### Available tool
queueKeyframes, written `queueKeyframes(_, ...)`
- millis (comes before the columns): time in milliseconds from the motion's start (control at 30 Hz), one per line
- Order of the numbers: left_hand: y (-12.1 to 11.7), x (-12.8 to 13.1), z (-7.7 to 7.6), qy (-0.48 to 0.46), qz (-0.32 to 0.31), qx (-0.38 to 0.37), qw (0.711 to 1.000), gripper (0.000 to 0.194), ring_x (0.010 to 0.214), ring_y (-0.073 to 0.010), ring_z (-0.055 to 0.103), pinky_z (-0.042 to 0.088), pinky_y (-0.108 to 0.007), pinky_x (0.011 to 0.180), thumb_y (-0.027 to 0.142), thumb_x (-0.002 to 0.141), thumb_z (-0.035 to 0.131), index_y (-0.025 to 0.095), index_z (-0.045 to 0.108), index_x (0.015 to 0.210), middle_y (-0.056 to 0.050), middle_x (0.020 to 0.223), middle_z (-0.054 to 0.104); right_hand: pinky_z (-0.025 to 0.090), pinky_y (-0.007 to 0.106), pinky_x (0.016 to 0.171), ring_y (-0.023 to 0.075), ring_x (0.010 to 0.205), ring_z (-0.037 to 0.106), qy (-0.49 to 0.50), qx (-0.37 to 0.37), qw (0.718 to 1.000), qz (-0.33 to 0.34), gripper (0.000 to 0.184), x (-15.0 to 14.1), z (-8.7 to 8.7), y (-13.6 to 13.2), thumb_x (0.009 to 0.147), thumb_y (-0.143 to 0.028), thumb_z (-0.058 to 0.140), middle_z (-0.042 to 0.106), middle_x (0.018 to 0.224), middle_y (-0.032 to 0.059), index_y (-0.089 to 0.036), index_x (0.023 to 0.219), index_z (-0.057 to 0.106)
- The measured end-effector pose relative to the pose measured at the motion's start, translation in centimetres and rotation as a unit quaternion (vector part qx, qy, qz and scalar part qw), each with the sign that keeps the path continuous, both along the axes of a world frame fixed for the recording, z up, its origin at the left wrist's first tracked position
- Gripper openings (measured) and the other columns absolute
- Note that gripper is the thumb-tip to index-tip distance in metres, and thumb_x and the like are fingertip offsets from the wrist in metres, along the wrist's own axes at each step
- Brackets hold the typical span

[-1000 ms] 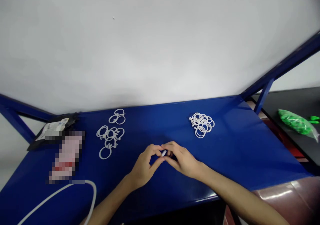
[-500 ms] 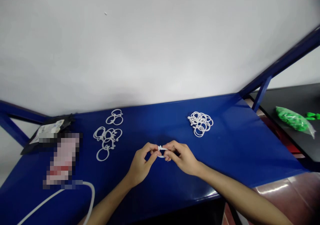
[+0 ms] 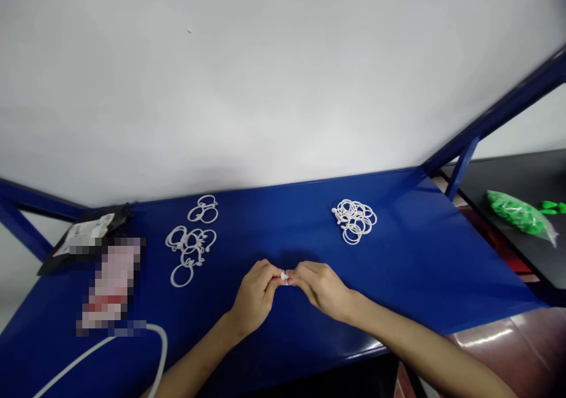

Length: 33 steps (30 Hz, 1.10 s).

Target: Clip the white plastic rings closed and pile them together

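Above the front middle of the blue tabletop, my two hands meet at a small white plastic ring. My left hand pinches it from one side between thumb and fingers. From the other side my right hand grips it, thumb and fingertips pressed together. Most of the ring is hidden by the fingers; only a little white shows between them. Several similar rings with small knobs lie in a loose group on the left. A tighter pile of rings is at the back right.
A black plastic package with a white label and a blurred pinkish object lie at the left. A white cable curves along the front left. Blue frame posts flank the table. A bag of green pieces rests on a dark surface at right.
My hands have drawn closer together and turned inward around the ring, covering more of it. The ring groups on the table lie as before.
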<state>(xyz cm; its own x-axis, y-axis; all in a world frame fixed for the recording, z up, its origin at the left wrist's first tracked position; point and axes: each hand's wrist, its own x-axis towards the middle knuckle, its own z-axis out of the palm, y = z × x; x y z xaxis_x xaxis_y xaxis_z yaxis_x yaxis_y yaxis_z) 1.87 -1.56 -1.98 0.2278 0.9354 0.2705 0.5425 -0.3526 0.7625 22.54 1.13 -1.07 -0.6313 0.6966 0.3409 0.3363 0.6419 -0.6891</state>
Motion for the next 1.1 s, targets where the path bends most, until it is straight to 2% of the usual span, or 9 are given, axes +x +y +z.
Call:
queueKeyframes(133, 0.3, 0.0, 0.3, 0.035, -0.022, 0.022, 0.999, 0.021, 0.071, -0.0148, 0.061, 0.050, -0.027, 0.069, 0.017, 0.097, 0.051, 0.022, 0.065, 0.082, -0.001, 0.075, 0.067, 0.052, 0.027, 0.067, 0.0151, 0.070, 0.064, -0.018, 0.003, 1.000, -0.002, 0.025, 0.1, 0.2, 0.2, 0.107, -0.029, 0.043, 0.070, 0.084, 0.0051, -0.019, 0.095, 0.062)
queueKeyframes(267, 1.6, -1.5, 0.9, 0.112, -0.030, 0.086, 0.989, 0.016, 0.092, -0.0209, 0.065, 0.050, -0.036, 0.088, 0.025, 0.096, 0.058, 0.025, 0.069, 0.109, -0.004, 0.099, 0.075, 0.055, 0.029, 0.076, 0.0173, 0.083, 0.067, -0.023, 0.033, 0.997, -0.064, 0.015, 1.0, 1.1, 1.5, 0.104, -0.029, 0.051, 0.071, 0.091, 0.0055, -0.020, 0.100, 0.063)
queueKeyframes(333, 2.5, -3.0, 1.0, 0.180, 0.039, 0.111, 0.977, 0.027, 0.107, -0.0255, 0.063, 0.046, -0.042, 0.099, 0.029, 0.097, 0.058, 0.023, 0.066, 0.121, -0.008, 0.114, 0.073, 0.055, 0.031, 0.078, 0.0185, 0.087, 0.067, -0.058, 0.080, 0.983, -0.152, 0.016, 2.2, 1.5, 2.4, 0.104, -0.028, 0.052, 0.071, 0.093, 0.0068, -0.020, 0.098, 0.064)
queueKeyframes(467, 4.2, -6.5, 0.4, 0.333, 0.220, 0.086, 0.913, 0.044, 0.126, -0.0367, 0.050, 0.038, -0.052, 0.107, 0.035, 0.098, 0.051, 0.012, 0.059, 0.135, -0.019, 0.137, 0.060, 0.054, 0.030, 0.072, 0.0203, 0.087, 0.065, -0.149, 0.161, 0.913, -0.345, 0.015, 5.3, 1.7, 4.4, 0.101, -0.025, 0.053, 0.069, 0.097, 0.0086, -0.018, 0.096, 0.065)
queueKeyframes(567, 4.8, -8.2, -0.1, 0.405, 0.277, 0.045, 0.870, 0.049, 0.130, -0.0411, 0.043, 0.036, -0.055, 0.105, 0.036, 0.098, 0.046, 0.008, 0.057, 0.137, -0.021, 0.139, 0.057, 0.051, 0.027, 0.060, 0.0213, 0.086, 0.064, -0.196, 0.174, 0.874, -0.410, 0.015, 6.9, 1.4, 5.3, 0.100, -0.027, 0.054, 0.067, 0.101, 0.0093, -0.018, 0.096, 0.066)
queueKeyframes(767, 4.9, -8.9, -0.1, 0.421, 0.259, 0.043, 0.869, 0.041, 0.121, -0.0372, 0.048, 0.037, -0.051, 0.102, 0.032, 0.100, 0.042, 0.010, 0.066, 0.125, -0.018, 0.125, 0.066, 0.051, 0.029, 0.058, 0.0246, 0.092, 0.062, -0.225, 0.158, 0.870, -0.410, 0.017, 7.4, 1.2, 5.4, 0.097, -0.032, 0.058, 0.063, 0.104, 0.0113, -0.018, 0.098, 0.067)
queueKeyframes(900, 4.8, -8.9, 0.6, 0.424, 0.299, 0.035, 0.854, 0.043, 0.117, -0.0373, 0.050, 0.039, -0.050, 0.095, 0.035, 0.098, 0.044, 0.011, 0.063, 0.129, -0.019, 0.127, 0.062, 0.053, 0.031, 0.060, 0.0249, 0.091, 0.062, -0.201, 0.169, 0.875, -0.407, 0.020, 6.7, 1.5, 5.1, 0.098, -0.035, 0.058, 0.063, 0.104, 0.0115, -0.018, 0.100, 0.067)
queueKeyframes(1000, 4.7, -9.0, 1.0, 0.441, 0.330, 0.010, 0.835, 0.046, 0.113, -0.0393, 0.051, 0.040, -0.050, 0.089, 0.042, 0.096, 0.046, 0.010, 0.065, 0.124, -0.021, 0.120, 0.062, 0.056, 0.033, 0.066, 0.0239, 0.089, 0.063, -0.172, 0.167, 0.896, -0.373, 0.019, 5.9, 1.7, 4.6, 0.100, -0.034, 0.055, 0.063, 0.103, 0.0114, -0.018, 0.102, 0.067)
queueKeyframes(1100, 4.5, -9.3, 1.2, 0.447, 0.316, -0.002, 0.837, 0.040, 0.110, -0.0390, 0.051, 0.039, -0.050, 0.088, 0.041, 0.096, 0.045, 0.014, 0.071, 0.108, -0.019, 0.111, 0.064, 0.058, 0.038, 0.077, 0.0241, 0.091, 0.062, -0.149, 0.154, 0.928, -0.305, 0.019, 4.7, 1.6, 4.0, 0.101, -0.031, 0.053, 0.062, 0.101, 0.0119, -0.018, 0.103, 0.066)
